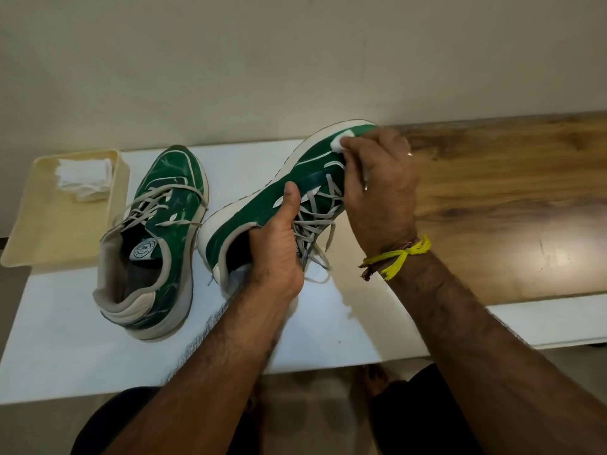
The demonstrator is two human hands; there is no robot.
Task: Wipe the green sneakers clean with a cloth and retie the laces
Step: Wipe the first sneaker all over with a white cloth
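Bare forearms reach in from the bottom edge, both hands on one green sneaker (262, 205) tilted up off the white surface (98, 339), its toe pointing away toward the wall. His left hand (276, 254) grips the sneaker at the collar, thumb laid along the green side and the other fingers curled out of sight among the loose grey laces (315, 218). His right hand (381, 188), with yellow thread (399, 257) tied at the wrist, pinches a small white cloth (340, 142) against the toe area. Just left of it the second green sneaker (157, 238) stands flat on the surface, streaked with pale marks, laces slack. Farther left, a cream tray (65, 224) holds folded white cloths (83, 178). Wood-grain board (509, 192) lies to the right.
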